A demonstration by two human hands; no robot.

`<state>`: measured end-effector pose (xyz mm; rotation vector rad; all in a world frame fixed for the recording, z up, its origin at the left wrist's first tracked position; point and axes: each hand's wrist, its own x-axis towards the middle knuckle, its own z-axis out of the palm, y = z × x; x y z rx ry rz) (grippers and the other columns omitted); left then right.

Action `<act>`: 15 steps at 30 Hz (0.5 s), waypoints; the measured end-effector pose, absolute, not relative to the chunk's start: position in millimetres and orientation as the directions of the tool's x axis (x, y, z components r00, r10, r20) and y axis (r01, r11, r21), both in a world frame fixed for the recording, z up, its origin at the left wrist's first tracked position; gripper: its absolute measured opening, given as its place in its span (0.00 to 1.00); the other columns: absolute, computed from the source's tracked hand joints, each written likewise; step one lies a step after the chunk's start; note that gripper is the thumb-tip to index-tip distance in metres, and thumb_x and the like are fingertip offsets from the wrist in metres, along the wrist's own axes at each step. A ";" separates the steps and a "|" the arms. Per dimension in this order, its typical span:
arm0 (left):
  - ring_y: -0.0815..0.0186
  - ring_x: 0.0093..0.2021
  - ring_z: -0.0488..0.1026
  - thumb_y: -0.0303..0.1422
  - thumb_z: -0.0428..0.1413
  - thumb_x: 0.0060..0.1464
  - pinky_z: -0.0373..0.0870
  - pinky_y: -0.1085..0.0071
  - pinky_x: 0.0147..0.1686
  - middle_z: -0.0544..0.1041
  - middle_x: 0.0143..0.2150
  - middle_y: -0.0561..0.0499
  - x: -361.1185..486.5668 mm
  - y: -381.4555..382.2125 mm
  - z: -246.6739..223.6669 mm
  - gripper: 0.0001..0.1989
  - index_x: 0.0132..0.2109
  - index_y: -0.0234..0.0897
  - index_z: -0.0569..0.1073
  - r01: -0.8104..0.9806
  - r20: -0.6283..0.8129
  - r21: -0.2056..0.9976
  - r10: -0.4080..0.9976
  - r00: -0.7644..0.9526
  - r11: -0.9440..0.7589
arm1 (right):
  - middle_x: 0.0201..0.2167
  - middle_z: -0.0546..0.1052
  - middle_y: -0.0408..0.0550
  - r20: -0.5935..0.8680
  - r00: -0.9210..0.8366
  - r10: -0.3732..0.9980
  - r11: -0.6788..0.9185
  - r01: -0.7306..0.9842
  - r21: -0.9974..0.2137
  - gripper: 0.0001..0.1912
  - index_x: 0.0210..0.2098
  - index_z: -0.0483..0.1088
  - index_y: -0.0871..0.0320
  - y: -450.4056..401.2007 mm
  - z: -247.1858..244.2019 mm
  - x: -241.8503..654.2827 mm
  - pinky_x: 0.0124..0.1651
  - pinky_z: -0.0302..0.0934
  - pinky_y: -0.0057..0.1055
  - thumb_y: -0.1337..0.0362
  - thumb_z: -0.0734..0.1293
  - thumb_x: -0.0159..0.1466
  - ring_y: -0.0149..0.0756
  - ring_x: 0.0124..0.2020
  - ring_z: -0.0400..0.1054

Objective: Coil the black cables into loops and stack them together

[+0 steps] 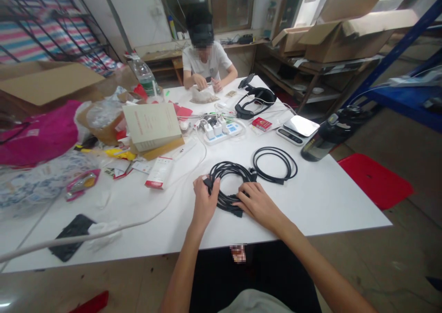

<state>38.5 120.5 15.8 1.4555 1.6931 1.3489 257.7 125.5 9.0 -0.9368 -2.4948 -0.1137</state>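
My left hand (204, 201) pinches the near-left edge of the coiled black cable bundle (228, 184) on the white bench (311, 202); my right hand (257, 203) presses flat on its near side, fingers spread. Risk, as I judge it: loops springing loose or snagging the second coil (274, 165) just beside. Cluttered workshop; another person sits at the far end.

cable coils (229, 184): 2 | power strips (223, 132): 1 | scales (297, 129): 1 | water bottles (147, 79): 1
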 end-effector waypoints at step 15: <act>0.40 0.77 0.61 0.42 0.72 0.57 0.59 0.40 0.75 0.76 0.70 0.44 15.1 78.4 7.0 0.27 0.63 0.55 0.81 0.580 0.350 0.690 0.901 0.255 -0.432 | 0.47 0.78 0.57 0.383 -0.380 0.842 0.483 0.847 -0.222 0.22 0.51 0.72 0.59 164.7 -16.6 365.7 0.52 0.63 0.44 0.45 0.66 0.74 0.47 0.48 0.71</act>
